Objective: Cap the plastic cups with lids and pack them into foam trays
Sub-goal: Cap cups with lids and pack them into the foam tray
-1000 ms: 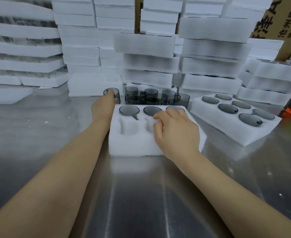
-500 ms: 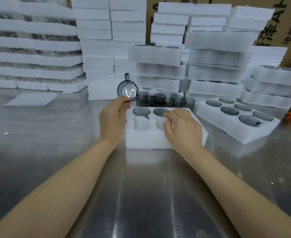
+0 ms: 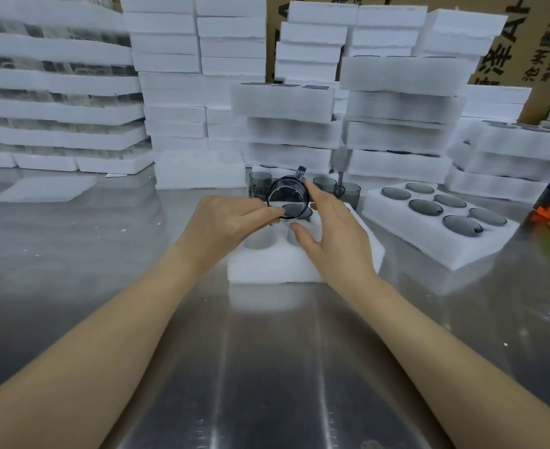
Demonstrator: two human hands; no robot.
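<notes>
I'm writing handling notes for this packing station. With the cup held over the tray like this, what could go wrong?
1. The left hand pinches the cup by fingertips only, tilted on its side. It might slip when the right hand takes over.
2. Lowered at this tilt, it could catch on a pocket edge of the foam tray instead of seating.

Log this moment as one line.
left hand: pinches cup, tilted, above tray | right hand: open, fingers beside cup | tray: two front pockets empty | loose cups: behind tray

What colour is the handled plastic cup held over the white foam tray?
The handled plastic cup is transparent smoky grey; head view shows it.
</notes>
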